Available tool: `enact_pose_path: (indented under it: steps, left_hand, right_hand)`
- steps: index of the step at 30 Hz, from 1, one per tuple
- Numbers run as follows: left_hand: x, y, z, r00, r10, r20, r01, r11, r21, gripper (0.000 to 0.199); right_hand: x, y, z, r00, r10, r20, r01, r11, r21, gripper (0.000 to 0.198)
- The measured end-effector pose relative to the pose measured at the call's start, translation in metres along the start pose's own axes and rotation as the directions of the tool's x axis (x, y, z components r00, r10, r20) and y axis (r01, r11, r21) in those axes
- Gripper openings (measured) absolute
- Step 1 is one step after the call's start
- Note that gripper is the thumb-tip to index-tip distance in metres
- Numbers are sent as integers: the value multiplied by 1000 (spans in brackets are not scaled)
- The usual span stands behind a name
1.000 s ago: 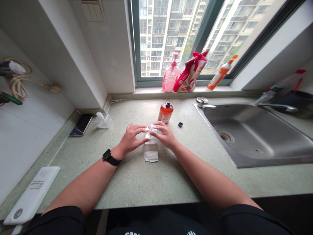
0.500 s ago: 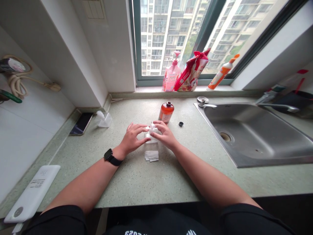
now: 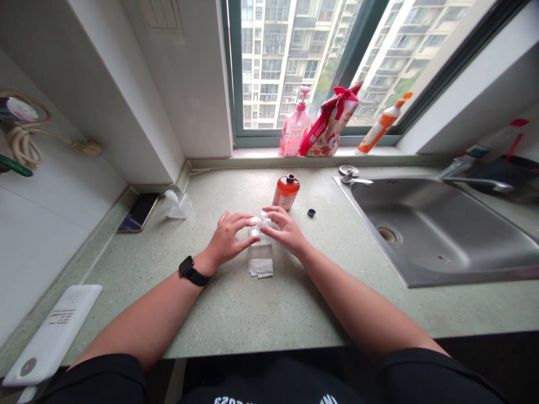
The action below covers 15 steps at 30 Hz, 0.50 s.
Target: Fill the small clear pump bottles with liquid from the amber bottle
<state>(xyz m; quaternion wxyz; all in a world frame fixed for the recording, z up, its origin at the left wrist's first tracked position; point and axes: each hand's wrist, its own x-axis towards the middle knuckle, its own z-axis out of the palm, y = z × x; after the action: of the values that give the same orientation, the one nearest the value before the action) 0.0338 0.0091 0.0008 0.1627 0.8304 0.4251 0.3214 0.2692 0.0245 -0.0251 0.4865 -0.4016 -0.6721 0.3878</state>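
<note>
A small clear square bottle (image 3: pixel 261 248) with a clear pump top (image 3: pixel 263 217) stands upright on the counter between my hands. My left hand (image 3: pixel 231 234) grips its left side between thumb and fingers. My right hand (image 3: pixel 288 231) is closed on the pump top, thumb in front and fingers behind. Just in front of the bottle lies a folded white tissue (image 3: pixel 261 267). Behind my right hand stands an uncapped amber bottle (image 3: pixel 287 192) with a pale label. Its small black cap (image 3: pixel 311 212) lies to the right.
At the left are another clear square bottle (image 3: pixel 181 206), a phone (image 3: pixel 138 213) and a white power bank (image 3: pixel 53 334). A steel sink (image 3: pixel 446 230) is on the right. A pink pump bottle (image 3: pixel 295 132), a red bag (image 3: pixel 330 123) and an orange-white bottle (image 3: pixel 381 129) line the sill.
My right fingers and the pump top have shifted very slightly. My left hand and the bottle's body stay in place.
</note>
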Motion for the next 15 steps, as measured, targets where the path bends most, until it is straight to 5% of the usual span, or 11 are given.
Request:
enact_pose_path:
  steps: [15]
  left_hand:
    - [0,1,0,1000,-9,9,9,1000,-7,33]
  right_hand:
    - [-1,-2,-3,1000,25,2,-25,999,42,45]
